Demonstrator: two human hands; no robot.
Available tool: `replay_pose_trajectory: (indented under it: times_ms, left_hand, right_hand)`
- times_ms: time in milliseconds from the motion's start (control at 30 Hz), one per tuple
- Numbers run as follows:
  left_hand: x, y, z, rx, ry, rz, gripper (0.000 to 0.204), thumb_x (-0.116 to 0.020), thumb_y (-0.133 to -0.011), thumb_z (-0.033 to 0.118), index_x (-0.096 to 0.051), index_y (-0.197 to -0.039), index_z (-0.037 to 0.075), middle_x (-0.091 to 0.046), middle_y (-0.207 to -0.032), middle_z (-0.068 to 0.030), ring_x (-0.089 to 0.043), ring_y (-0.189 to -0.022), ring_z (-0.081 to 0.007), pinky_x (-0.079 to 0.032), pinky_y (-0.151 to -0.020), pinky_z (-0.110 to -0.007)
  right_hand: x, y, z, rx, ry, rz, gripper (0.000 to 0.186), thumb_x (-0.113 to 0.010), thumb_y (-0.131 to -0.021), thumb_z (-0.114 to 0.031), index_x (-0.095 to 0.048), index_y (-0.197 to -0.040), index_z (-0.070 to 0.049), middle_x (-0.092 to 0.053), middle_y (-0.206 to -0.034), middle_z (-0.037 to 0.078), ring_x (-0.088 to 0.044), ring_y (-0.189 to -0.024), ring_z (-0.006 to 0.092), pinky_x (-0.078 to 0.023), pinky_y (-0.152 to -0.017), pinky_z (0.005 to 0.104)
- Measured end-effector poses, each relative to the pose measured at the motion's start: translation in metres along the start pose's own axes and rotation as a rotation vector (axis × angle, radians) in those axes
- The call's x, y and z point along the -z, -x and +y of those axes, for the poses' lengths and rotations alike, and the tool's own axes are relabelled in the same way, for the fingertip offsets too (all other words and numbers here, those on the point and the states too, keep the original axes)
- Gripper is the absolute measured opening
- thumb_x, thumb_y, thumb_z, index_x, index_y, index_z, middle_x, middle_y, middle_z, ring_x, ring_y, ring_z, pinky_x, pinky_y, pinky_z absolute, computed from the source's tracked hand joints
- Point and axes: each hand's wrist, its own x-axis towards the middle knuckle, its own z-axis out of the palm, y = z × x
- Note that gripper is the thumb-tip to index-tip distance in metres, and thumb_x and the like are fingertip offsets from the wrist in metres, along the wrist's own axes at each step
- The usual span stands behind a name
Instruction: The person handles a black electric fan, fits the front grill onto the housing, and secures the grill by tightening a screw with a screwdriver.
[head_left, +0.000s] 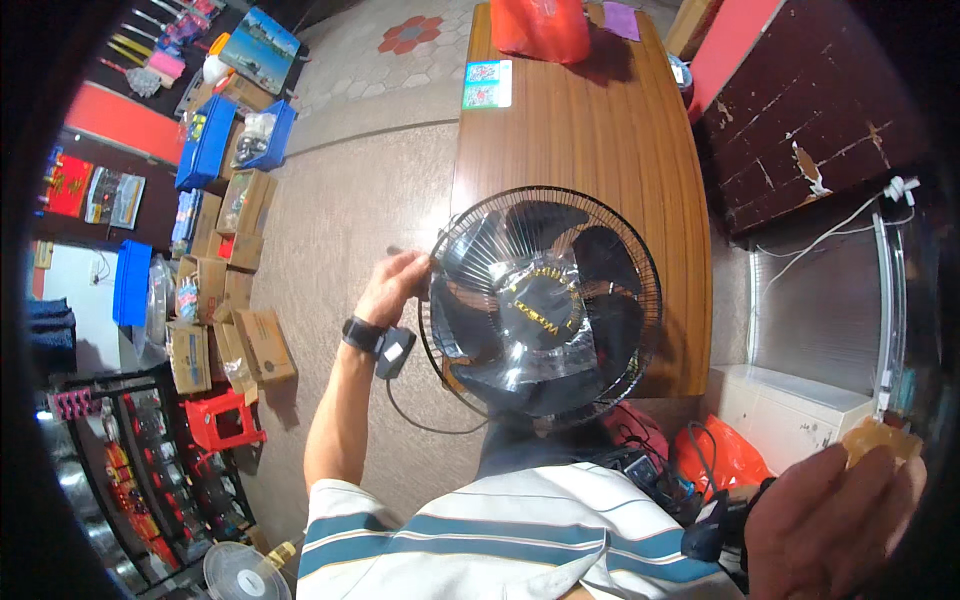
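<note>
Black round wire-caged fan [618, 300] (clear plastic film [545, 362] still on), left grip [396, 287] clamped at its edge, right grip [835, 520] closed on translucent amber piece [882, 440].

Black caged fan [541, 303], centre plastic-covered; tan piece [882, 439] far right.

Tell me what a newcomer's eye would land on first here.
The large round black fan draws the eye first, in the middle of the picture by the near end of the brown table, with the left hand gripping its left rim. Next come the bright red bag on the table's far end and, at lower right, the right hand holding a yellowish piece, hard to identify.
</note>
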Motion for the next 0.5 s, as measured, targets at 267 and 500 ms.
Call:
replay_pose_trajectory:
  times_ms: [267, 500]
  left_hand:
    - [0.017, -0.020, 0.042, -0.189, -0.569, -0.130, 0.061, -0.057, -0.105, 0.049, -0.063, -0.131, -0.006, -0.073, -0.111, -0.0225, -0.071, -0.105, -0.0298, -0.059, -0.086, -0.039]
    - [-0.012, -0.091, 0.086, -0.235, -0.469, -0.345, 0.047, -0.055, -0.108, 0.038, -0.067, -0.131, -0.001, -0.075, -0.109, -0.0153, -0.069, -0.091, -0.0195, -0.058, -0.080, -0.035]
  right_hand:
    - [-0.047, -0.007, 0.023, 0.035, 0.157, 0.183, 0.039, -0.058, -0.104, -0.035, -0.053, -0.134, -0.012, -0.059, -0.130, 0.006, -0.056, -0.122, 0.0222, -0.044, -0.104, 0.0379]
    - [-0.079, 0.003, 0.047, 0.070, 0.515, 0.462, 0.046, -0.054, -0.106, -0.038, -0.049, -0.143, -0.009, -0.059, -0.135, 0.010, -0.056, -0.124, 0.0239, -0.044, -0.107, 0.0395]
